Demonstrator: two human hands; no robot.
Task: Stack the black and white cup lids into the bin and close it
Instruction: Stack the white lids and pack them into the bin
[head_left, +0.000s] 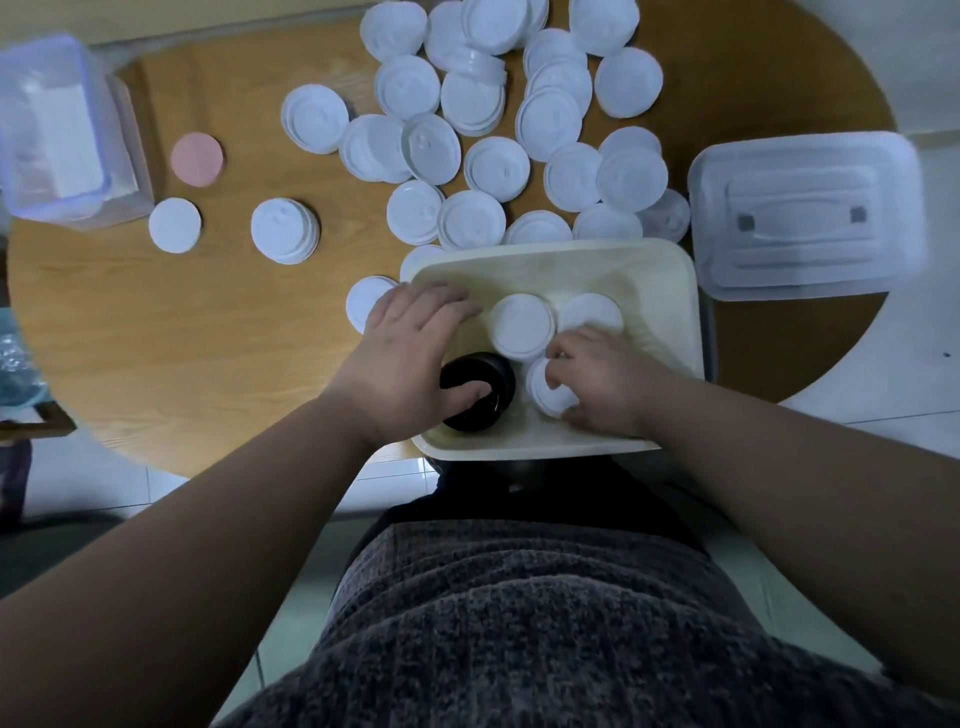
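Desk (208, 338) carries loose white cup lids (498, 166) across its far half. Bin (545, 250) sits at the near edge, clear cover (810, 218) beside it at right. Left hand (410, 353) lies over the bin, grip released, thumb on the black lid stack (491, 371) inside. Right hand (597, 379) grip grasps a white lid stack (550, 395) inside.

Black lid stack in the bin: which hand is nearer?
Left. The left hand has its thumb on the black lid stack, palm over its left side. The right hand is off to its right, gripping a white lid stack in the bin.
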